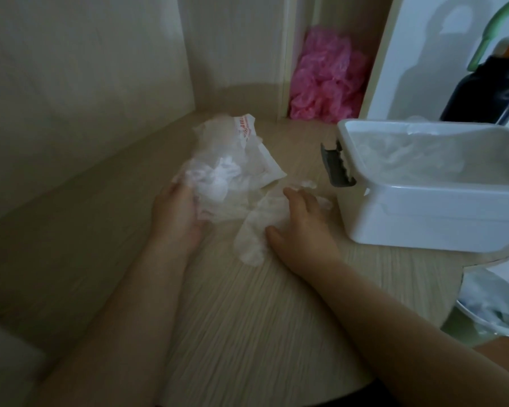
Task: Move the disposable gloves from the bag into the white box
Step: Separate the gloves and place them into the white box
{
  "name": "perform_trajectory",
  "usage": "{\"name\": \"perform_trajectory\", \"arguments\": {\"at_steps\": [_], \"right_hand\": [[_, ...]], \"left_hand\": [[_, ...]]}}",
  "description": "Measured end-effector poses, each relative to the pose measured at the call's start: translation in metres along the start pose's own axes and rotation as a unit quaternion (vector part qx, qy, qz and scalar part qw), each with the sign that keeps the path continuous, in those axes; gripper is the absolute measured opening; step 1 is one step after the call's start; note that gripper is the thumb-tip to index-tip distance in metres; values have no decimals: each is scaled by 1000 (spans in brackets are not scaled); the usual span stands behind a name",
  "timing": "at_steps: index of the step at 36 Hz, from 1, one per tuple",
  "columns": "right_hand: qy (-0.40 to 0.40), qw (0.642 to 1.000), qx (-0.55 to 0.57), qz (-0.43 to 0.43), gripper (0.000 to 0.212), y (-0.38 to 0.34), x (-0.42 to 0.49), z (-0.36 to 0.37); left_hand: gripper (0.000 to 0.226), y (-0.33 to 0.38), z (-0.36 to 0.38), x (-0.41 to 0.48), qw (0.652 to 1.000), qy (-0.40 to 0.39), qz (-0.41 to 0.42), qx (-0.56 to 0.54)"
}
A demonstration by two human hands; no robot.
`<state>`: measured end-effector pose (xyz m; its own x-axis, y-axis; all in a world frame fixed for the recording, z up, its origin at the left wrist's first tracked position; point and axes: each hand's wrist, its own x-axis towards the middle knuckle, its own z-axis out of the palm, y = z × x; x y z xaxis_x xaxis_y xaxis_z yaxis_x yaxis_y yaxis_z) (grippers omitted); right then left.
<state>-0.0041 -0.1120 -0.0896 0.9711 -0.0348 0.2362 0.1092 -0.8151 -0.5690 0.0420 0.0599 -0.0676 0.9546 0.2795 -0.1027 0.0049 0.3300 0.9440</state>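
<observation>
Setting: a pale wood-grain desk (pixel 247 318) in a dim corner. At the back, pink crumpled plastic (pixel 326 80) in a niche. At the right, a black bottle (pixel 482 92).

Item 1, bag (pixel 238 160): clear film with red print, lying crumpled at mid-desk, white gloves bunched inside.

Item 2, left hand (pixel 177 210): set against the bag's near end. The fingers are lost under the film, so we cannot tell whether they clasp it.

Item 3, loose glove (pixel 253 239): flat on the desk between the bag and the box.

Item 4, right hand (pixel 300 227): resting on that glove with fingers spread and uncurled, nothing gripped.

Item 5, white box (pixel 423 218): lid off, grey latch (pixel 335 164) facing the bag, some gloves (pixel 409 160) already inside.

Handling note: we judge the step to be gathering the loose glove. We would draw the fingers together to bunch the thin film before lifting, keep the bag pinned so it does not trail, and carry the glove over the rim, clear of the latch.
</observation>
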Motion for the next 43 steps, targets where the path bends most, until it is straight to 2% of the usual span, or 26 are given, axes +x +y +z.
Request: {"name": "perform_trajectory", "arguments": {"at_steps": [4,6,7,10,13,15,18,19,22,25,28,30,35,36,38,40,41,43], "right_hand": [[50,994,88,-31,59,-13,-5,-11],[28,982,187,-11,58,-25,-6,-20],[15,969,247,11,61,-32,-5,-24],[-34,904,416,93,74,-52,3,-40],[-134,808,540,195,82,-62,11,-53],[-149,782,567,212,66,-66,12,-57],[-63,768,604,204,31,-68,16,-60],[-29,767,609,198,28,-68,18,-64],[47,773,611,162,28,-67,26,-82],[92,805,570,133,7,-63,28,-110],[131,831,523,135,10,-49,31,-136],[144,850,485,145,15,-37,34,-152],[126,899,364,207,6,3,36,-190],[111,905,342,227,6,13,37,-196],[88,917,291,259,23,36,39,-205],[77,924,245,284,28,54,41,-211],[72,925,223,299,25,61,40,-215],[70,927,168,328,15,72,39,-220]], "left_hand": [[5,10,9,-7,984,-75,-39,-158],[6,16,12,-9,977,-99,-55,-183],[14,19,13,-10,972,-114,-63,-196],[32,27,17,-14,954,-173,-60,-236],[33,32,22,-19,946,-217,-40,-238],[29,34,25,-21,942,-247,-35,-224],[23,37,27,-23,949,-253,-47,-180],[19,40,29,-23,950,-253,-51,-178],[26,52,40,-27,957,-224,-49,-176],[19,63,56,-30,972,-183,-34,-143],[19,70,75,-32,982,-164,-12,-95],[18,73,88,-31,986,-156,-11,-62],[13,67,116,-22,992,-122,-24,16],[13,65,120,-19,994,-102,-9,31],[7,62,130,-19,993,-53,60,88],[22,63,138,-30,976,-7,151,155],[31,64,142,-38,963,-2,195,187],[31,65,153,-55,930,-52,282,231]]}}
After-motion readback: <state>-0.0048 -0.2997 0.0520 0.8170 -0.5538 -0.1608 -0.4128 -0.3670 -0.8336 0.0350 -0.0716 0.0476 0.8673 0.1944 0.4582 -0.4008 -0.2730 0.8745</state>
